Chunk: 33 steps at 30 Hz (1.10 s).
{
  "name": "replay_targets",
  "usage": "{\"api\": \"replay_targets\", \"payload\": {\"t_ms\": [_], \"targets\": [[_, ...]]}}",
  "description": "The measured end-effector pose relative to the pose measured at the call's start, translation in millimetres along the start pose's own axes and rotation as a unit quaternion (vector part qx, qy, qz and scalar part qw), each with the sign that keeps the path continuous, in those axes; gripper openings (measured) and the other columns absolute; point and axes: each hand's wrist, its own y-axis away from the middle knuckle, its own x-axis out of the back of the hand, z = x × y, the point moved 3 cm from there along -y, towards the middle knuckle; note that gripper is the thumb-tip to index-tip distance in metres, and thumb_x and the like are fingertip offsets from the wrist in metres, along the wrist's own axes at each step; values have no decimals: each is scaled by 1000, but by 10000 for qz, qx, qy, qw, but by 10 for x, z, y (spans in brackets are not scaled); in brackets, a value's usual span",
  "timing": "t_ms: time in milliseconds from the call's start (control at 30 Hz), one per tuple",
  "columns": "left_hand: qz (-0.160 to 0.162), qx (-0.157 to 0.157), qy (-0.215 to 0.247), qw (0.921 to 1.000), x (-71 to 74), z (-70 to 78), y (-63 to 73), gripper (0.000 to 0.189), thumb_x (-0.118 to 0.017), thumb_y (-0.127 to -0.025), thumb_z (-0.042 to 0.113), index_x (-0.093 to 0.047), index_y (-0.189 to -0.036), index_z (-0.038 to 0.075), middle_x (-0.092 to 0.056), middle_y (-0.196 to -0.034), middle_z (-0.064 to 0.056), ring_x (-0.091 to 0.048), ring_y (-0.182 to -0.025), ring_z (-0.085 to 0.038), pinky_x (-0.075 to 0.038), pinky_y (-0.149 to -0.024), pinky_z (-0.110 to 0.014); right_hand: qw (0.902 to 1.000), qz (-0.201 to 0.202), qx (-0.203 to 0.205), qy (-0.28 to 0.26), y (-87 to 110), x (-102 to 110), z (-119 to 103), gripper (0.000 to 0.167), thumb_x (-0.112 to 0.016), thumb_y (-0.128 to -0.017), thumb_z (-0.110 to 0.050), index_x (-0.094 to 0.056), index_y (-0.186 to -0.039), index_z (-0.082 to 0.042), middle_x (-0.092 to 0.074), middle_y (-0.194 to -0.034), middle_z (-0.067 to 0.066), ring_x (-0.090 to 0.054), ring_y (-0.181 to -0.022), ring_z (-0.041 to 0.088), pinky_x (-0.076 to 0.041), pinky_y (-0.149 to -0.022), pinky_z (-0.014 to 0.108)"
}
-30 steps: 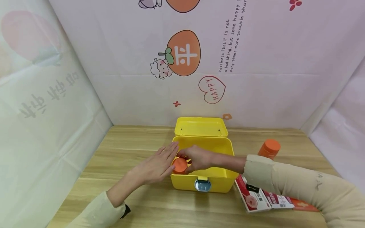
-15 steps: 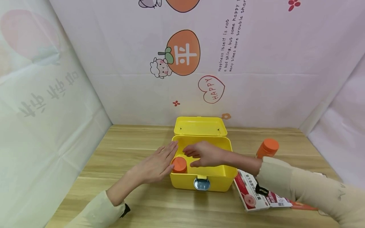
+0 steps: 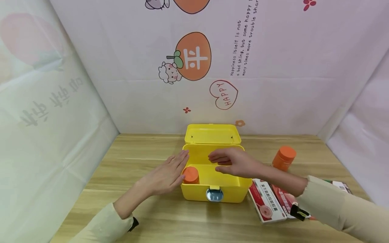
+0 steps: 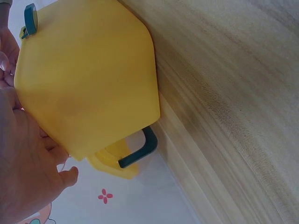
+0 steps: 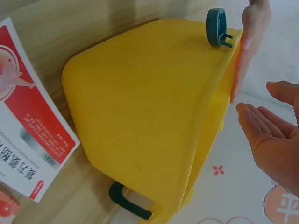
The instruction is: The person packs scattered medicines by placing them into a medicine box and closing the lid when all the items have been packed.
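Two orange jars (image 3: 190, 174) | one yellow box (image 3: 196, 193) | left grip (image 3: 166, 174) wide, straight-fingered | right grip (image 3: 238, 162) wide, relaxed

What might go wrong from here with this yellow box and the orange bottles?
The first bottle stands in a corner of the yellow box with bare floor beside it, so it might tip if bumped. The left hand, at the rim, could nudge the box. The right arm looks close to the second bottle and might knock it over.
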Motion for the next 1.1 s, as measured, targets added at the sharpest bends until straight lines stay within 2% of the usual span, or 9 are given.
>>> {"api": "replay_targets", "payload": {"t_ms": [200,367,700,967,1100], "targets": [[32,-37,-53,10000,8,-3,-20,65,-27,-107,38,-14,-159,1,-7,-169,-12,-10,-157,-25,-21,-125,-47,9992,146,-99,-362,211,120,90,41,-65,-95,-9,-57,-133,4,-62,-133,22,-62,-124,35,-55,-96,31],[-3,-10,-8,10000,8,1,-22,65,-27,-107,38,-13,-159,1,-6,-169,-12,-9,-157,-25,-21,-125,-47,9991,274,-28,-337,346,176,140,41,-64,-96,-12,-57,-133,3,-62,-134,22,-62,-124,35,-55,-97,32],[9,25,-6,10000,-4,0,-6,65,-27,-107,38,-14,-159,2,-7,-169,-11,-10,-157,-24,-21,-125,-47,9978,612,-136,-228,544,252,186,41,-68,-94,-14,-59,-132,-2,-65,-131,19,-64,-121,34,-56,-94,30],[21,-20,11,10000,4,11,5,65,-28,-107,38,-14,-159,1,-6,-169,-11,-10,-157,-25,-22,-125,-48,9945,886,-385,-393,738,324,256,43,-69,-94,-17,-59,-133,-4,-65,-131,18,-64,-120,35,-57,-92,29],[34,-27,21,10000,12,15,8,65,-28,-107,38,-14,-159,1,-6,-169,-12,-10,-157,-25,-22,-125,-49,9922,1054,-525,-403,828,364,312,44,-69,-94,-19,-59,-134,-6,-65,-132,17,-65,-120,31,-57,-92,26]]}}
